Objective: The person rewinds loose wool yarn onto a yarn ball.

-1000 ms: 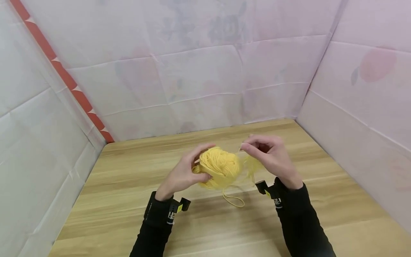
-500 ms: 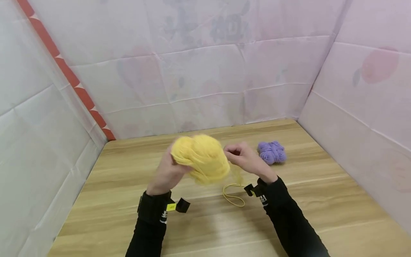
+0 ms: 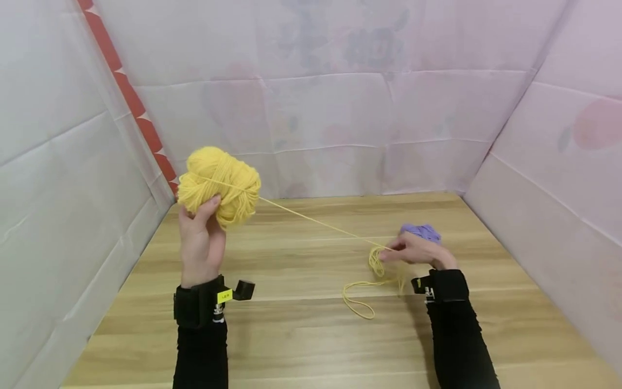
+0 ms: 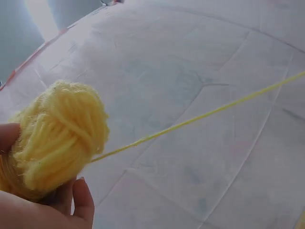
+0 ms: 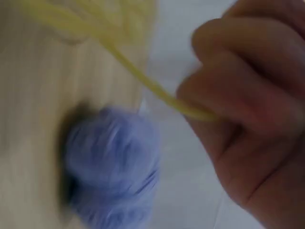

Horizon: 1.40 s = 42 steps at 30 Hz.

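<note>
My left hand (image 3: 201,246) holds a yellow ball of yarn (image 3: 221,186) up above the table at the left, thumb on its near side. From the ball a taut yellow strand (image 3: 316,220) slants down to my right hand (image 3: 413,249). In the right wrist view, the thumb and curled fingers pinch the yellow yarn (image 5: 155,88). Loose yellow loops (image 3: 376,261) dangle beside the right fingertips, and a longer loop (image 3: 357,310) lies on the wood below. Behind the right hand is a purple ball of yarn (image 3: 421,232), partly hidden by it in the head view.
The wood-grain table (image 3: 301,346) is bounded by pale sheet-covered walls at the left, back and right. A red strip (image 3: 128,92) runs down the back left corner. Both wrists wear black straps with small cameras.
My left hand has carried the yellow ball left and upward, while the right hand has moved right in front of the purple ball. The strand between them has drawn out long and taut.
</note>
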Available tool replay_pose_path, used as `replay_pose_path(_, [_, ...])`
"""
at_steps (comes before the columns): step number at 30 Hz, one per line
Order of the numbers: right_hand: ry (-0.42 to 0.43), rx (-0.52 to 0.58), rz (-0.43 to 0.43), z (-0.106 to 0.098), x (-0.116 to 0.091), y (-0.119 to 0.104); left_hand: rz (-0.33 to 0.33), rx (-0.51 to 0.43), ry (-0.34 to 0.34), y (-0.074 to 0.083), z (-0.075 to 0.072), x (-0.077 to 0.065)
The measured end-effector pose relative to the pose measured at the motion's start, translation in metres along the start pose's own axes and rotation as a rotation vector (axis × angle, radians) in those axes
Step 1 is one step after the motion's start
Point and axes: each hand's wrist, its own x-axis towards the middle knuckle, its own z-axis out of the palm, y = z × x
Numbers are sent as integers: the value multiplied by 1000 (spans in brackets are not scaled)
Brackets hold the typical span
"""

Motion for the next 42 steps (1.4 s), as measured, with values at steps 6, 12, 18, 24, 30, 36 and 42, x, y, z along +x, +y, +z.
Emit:
replay_pose_path(6, [45, -49, 11, -5, -16, -2, -176, 214, 32, -16, 14, -6])
replay_pose_path(12, [181, 352, -279, 41, 10, -86, -388, 379, -151, -44, 37, -23])
replay_pose_path(18, [178, 517, -313, 79, 23, -129, -408, 392, -166, -60, 47, -31])
replay_pose_path(24, [285, 422, -367, 67, 3, -132, -277, 454, -62, -59, 42, -26])
replay_pose_path(30, [334, 282, -336, 48, -24, -135, -233, 639, -70, -55, 37, -22])
replay_pose_path(36, [365, 339, -347, 36, -46, -135, -311, 914, -279, -57, 32, -23])
replay_pose_path(42, [428, 408, -420, 30, -54, -134, -339, 1090, -651, -62, 33, -27])
